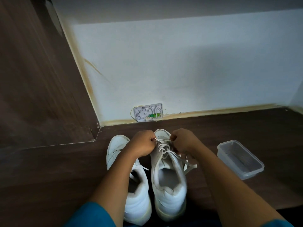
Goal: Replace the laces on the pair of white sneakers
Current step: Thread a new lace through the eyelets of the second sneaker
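Nearest the camera, blue sleeves at the bottom edge, both bare forearms stretched forward over the dark wood-grain floor (49, 177). Two white low-top sneakers side by side, heels toward the camera, toes toward the wall. Left white sneaker (134, 190) partly hidden under the left forearm, a bit of white lace loose at its tongue. Right white sneaker (168, 181) between the two arms, thin white lace (164, 147) crossing the upper eyelets, loose flat ends trailing off its right side onto the floor. Left hand (142, 144) clenched, pinching a strand of that lace near the toe-end eyelets. Right hand (183, 140) likewise curled tight on the lace on the opposite side of the eyelet row, fingers tucked under. Off to the right, apart from the shoes, a clear rectangular plastic container (240, 159) standing open on the floor. Farther back, at the foot of the pale wall (180, 63), a small white open junction box (148, 113) with a green part and thin yellow wire, touching the skirting line.
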